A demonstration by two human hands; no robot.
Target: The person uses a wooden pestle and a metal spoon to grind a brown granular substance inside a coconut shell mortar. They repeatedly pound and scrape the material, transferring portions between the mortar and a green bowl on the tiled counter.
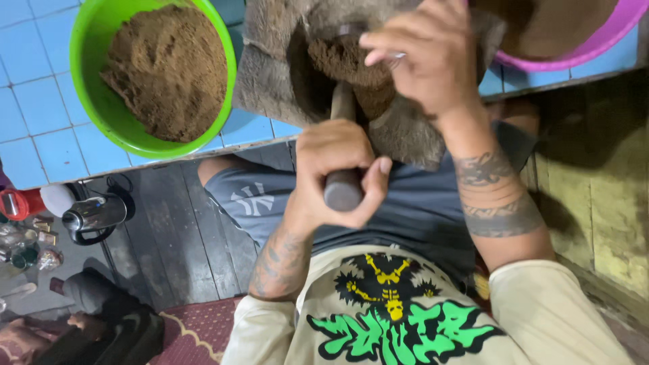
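Fingers of the left hand (338, 169) wrap tight around a wooden pestle (343, 152) driven into a stone mortar (270, 81) holding brown powder (341, 61); the right hand (426, 61) curls over the rim, pinching something unclear. A green basin (91, 101) alongside on the blue-tiled surface (40, 108) already holds a heap of ground powder; a pink basin (588, 47) stands beyond.

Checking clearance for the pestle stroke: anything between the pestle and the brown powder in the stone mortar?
Yes. The right hand lies over the stone mortar, its fingers above the brown powder. The left hand grips the pestle just below.
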